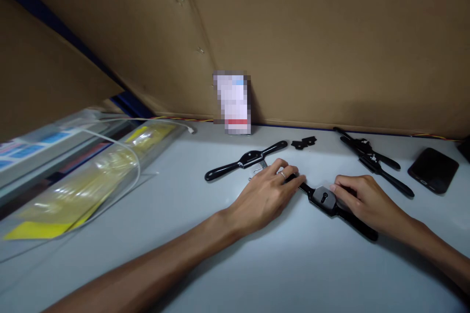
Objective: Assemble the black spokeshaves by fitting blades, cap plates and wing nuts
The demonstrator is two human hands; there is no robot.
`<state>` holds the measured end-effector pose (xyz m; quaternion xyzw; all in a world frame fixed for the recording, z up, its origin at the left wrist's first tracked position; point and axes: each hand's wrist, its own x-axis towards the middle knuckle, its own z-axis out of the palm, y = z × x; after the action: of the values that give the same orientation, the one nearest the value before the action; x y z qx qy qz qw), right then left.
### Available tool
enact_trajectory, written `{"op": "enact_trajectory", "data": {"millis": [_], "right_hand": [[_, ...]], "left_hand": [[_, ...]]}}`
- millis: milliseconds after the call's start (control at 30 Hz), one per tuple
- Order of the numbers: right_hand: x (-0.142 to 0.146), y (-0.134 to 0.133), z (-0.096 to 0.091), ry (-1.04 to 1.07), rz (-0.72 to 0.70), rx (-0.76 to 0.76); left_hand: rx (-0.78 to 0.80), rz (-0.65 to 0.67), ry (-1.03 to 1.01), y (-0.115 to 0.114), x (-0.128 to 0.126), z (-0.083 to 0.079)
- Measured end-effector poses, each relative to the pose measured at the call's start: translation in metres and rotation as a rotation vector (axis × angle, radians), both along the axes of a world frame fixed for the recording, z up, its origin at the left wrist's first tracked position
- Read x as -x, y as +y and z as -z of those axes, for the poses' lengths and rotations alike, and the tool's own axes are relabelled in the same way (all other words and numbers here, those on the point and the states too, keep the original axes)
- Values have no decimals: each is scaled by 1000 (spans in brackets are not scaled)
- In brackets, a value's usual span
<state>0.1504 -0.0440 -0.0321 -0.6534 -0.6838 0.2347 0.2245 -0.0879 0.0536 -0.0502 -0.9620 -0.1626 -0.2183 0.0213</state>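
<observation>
Brown panel [330,49] stood behind a pale surface [205,225]. Plastic bag with yellow contents [99,181] lay at left. Black two-handled tool [356,223] lay at a slant between both hands; another black tool [223,171] sat beyond the left hand [266,190], two overlapping black tools [396,184] at right. Left hand's fingers lay over the tool's far handle; grip hidden, couldn't tell if clenched. Right hand [362,195] pinched the gray plate's edge on the tool's middle. Dark phone-like slab [433,170] far right; gray plate [318,198]; small black pieces [304,143] behind.
</observation>
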Motion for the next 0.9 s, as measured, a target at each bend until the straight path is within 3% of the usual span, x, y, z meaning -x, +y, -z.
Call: {"op": "enact_trajectory", "data": {"millis": [167, 300, 400, 500, 700, 900], "right_hand": [[-4, 1, 2, 27, 29, 7], [-11, 0, 7, 36, 20, -13], [-15, 0, 12, 40, 7, -39], [-18, 1, 15, 54, 17, -55], [-20, 4, 20, 34, 23, -70], [-17, 4, 23, -7, 15, -107]], "left_hand": [[-79, 42, -206, 5, 7, -13], [-143, 4, -421, 21, 23, -29], [-134, -46, -458, 34, 38, -36], [-33, -129, -309, 41, 48, -40], [258, -160, 267, 39, 53, -52], [335, -190, 427, 39, 55, -54]]}}
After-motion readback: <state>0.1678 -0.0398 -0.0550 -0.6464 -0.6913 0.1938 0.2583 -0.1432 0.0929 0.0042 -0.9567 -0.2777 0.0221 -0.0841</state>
